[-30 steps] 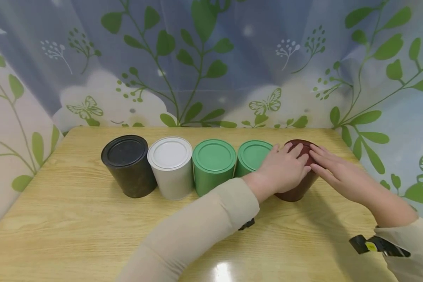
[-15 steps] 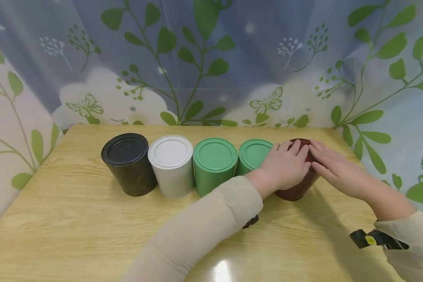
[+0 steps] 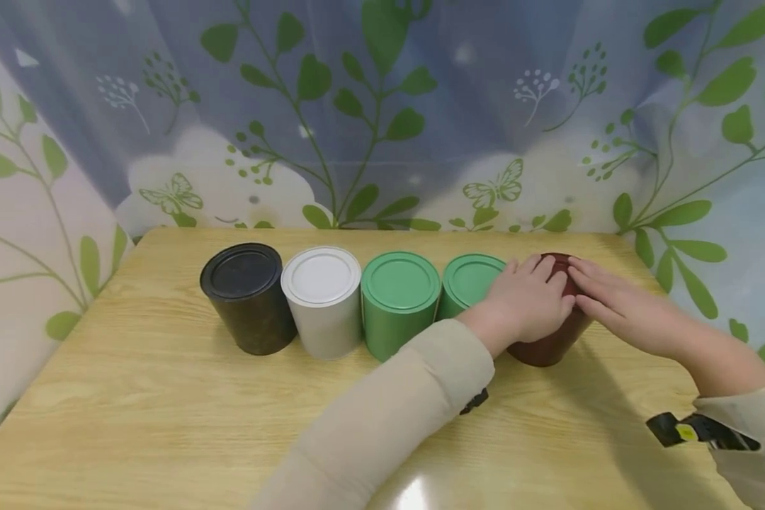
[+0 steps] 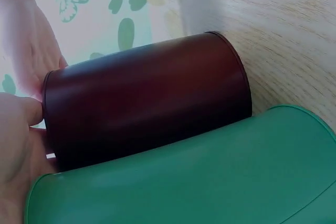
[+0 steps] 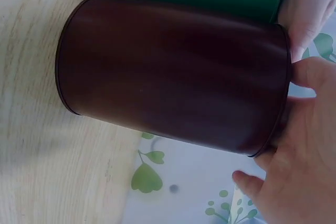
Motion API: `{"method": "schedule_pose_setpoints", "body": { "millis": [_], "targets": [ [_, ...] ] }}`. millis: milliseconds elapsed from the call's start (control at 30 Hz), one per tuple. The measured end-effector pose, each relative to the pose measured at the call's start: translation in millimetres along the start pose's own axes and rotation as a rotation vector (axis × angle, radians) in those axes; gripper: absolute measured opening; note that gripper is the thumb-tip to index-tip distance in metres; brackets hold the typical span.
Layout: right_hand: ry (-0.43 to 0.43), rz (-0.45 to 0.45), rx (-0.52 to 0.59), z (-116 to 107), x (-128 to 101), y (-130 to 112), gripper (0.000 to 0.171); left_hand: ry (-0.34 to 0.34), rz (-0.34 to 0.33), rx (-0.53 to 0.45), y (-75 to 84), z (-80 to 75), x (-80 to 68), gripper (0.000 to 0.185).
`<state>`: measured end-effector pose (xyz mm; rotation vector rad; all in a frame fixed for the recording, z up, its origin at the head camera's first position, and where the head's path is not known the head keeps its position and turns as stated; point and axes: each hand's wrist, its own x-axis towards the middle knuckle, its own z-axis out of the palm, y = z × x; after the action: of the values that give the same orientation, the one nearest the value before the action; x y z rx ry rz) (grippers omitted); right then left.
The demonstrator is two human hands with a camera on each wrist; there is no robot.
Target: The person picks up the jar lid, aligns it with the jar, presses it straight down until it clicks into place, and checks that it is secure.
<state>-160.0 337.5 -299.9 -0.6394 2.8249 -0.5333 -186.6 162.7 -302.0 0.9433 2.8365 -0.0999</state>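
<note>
A dark red canister (image 3: 551,347) stands at the right end of a row of lidded canisters. My left hand (image 3: 529,304) reaches across from the left and rests on its lid, fingers extended. From the other side, my right hand (image 3: 637,319) touches the lid's right edge with nearly straight fingers. The left wrist view shows the dark red canister's side (image 4: 147,93) and my left thumb at its rim. In the right wrist view my right thumb (image 5: 310,72) meets the rim too. My left hand and forearm partly cover the neighbouring green canister (image 3: 472,280).
Left of these, another green canister (image 3: 400,283), a white one (image 3: 321,280) and a black one (image 3: 242,273) stand side by side. All are on a wooden table (image 3: 166,425), with a leaf-patterned curtain (image 3: 421,156) behind it.
The head view has shifted slightly, so everything sits a little further right. My left fingers lie closer together than a second ago. Both hands stay on the dark red canister.
</note>
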Motion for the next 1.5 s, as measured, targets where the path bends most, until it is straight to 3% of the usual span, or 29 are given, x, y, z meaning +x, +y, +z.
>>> {"method": "schedule_pose_setpoints", "body": {
  "millis": [233, 733, 1500],
  "targets": [
    [-0.029, -0.007, 0.089, 2.4, -3.0, 1.4, 0.058, -0.011, 0.000, 0.030, 2.1, 3.6, 0.3, 0.054],
    [-0.027, 0.001, 0.132, 0.6, -3.3, -0.6, 0.060, -0.069, -0.026, 0.011, 4.0, -1.1, 1.2, 0.054],
    [-0.048, 0.048, -0.025, -5.5, 2.3, -6.1, 0.062, -0.071, -0.044, 0.006, -0.1, -3.7, 2.3, 0.053]
  ]
}}
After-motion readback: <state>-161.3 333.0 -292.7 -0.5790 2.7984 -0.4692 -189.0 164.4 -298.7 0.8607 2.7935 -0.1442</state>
